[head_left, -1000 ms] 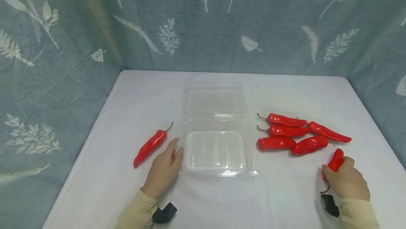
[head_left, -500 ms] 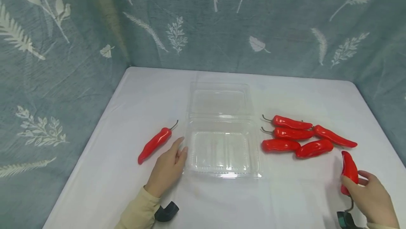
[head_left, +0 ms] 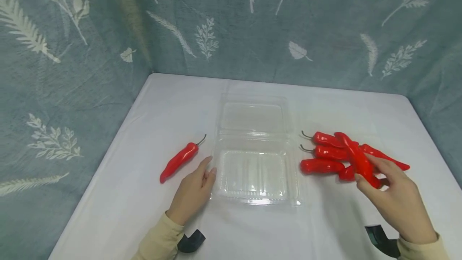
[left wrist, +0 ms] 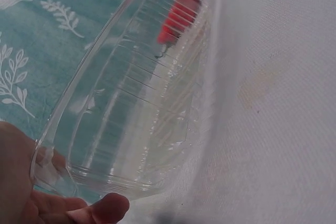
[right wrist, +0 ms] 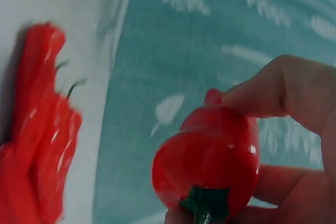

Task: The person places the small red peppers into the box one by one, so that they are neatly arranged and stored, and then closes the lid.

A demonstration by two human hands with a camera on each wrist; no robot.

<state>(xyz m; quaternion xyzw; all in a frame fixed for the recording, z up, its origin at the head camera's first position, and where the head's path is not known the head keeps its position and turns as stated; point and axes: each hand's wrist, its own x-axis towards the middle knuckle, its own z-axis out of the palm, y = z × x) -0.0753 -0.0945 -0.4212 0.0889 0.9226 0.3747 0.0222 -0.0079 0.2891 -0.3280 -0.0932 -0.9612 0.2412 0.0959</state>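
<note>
A clear plastic clamshell container (head_left: pixel 252 172) stands unfolded mid-table. My left hand (head_left: pixel 193 192) is at its left edge, thumb and fingers holding the rim; in the left wrist view the fingers (left wrist: pixel 113 208) lie round the near corner. My right hand (head_left: pixel 395 196) grips a glossy red chili pepper (head_left: pixel 355 158) by its stem end, thumb on one side and fingers on the other. Its green cap (right wrist: pixel 207 200) faces the right wrist camera. In the head view, this pepper overlaps a group of several red chili peppers (head_left: pixel 323 166) right of the container.
Another red chili pepper (head_left: pixel 179 162) lies alone left of the container, stem pointing away. The container's lid half (head_left: pixel 252 116) lies open behind its base. White cloth (head_left: pixel 263 232) covers the table; a blue-green leaf-patterned curtain (head_left: pixel 234 51) borders the back and sides.
My right hand has lifted the chili pepper from the table's right front and carried it left and away, over the group. My left hand has stayed at the container; the head view has shifted slightly.
</note>
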